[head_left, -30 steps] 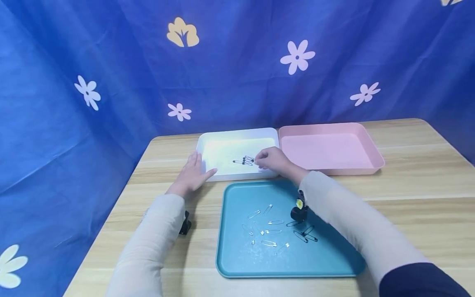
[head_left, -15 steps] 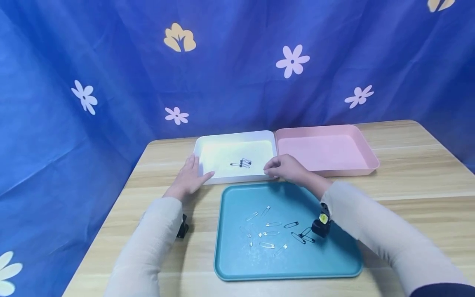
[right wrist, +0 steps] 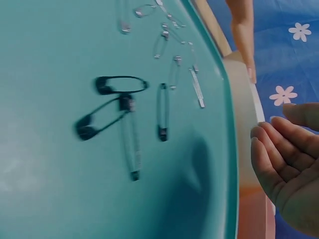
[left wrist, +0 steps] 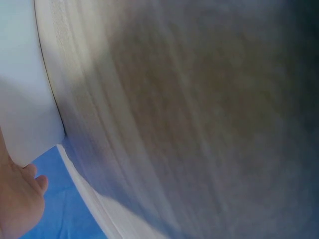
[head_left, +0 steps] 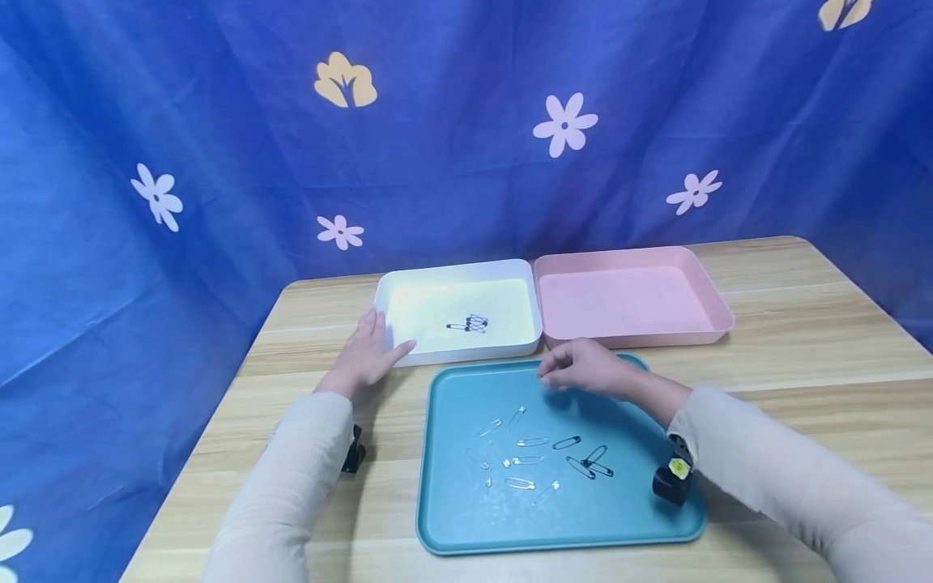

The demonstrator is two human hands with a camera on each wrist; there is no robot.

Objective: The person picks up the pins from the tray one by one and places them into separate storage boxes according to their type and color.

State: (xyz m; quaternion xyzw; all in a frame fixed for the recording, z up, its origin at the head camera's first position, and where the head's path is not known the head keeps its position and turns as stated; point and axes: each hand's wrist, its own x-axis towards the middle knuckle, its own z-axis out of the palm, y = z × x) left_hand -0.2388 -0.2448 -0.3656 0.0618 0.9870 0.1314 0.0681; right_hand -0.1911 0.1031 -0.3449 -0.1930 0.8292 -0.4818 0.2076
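Against the left end of the white tray [head_left: 503, 300] rests my left hand [head_left: 362, 354], thumb spread along its front side. Several black safety pins [head_left: 476, 325] lie in a small cluster on that tray's bottom. My right hand [head_left: 586, 366] hovers over the far edge of the teal tray [head_left: 641, 518]; the right wrist view shows its fingers [right wrist: 279, 149] loosely bent, with nothing between them. Silver safety pins [head_left: 520, 483] are scattered across the teal tray's left and middle. Right of them lie a lone black safety pin [head_left: 566, 443] and overlapping black ones [head_left: 581, 467].
A pink tray [head_left: 627, 295] stands beside the white one, to its right, with bare bottom showing. All the trays are on a wood-grain table [head_left: 787, 340]. Behind it hangs a blue flowered cloth [head_left: 437, 162].
My right hand has drawn back from the black pins in the white tray, moving right and nearer to hover over the teal tray. My left hand stays at the white tray.
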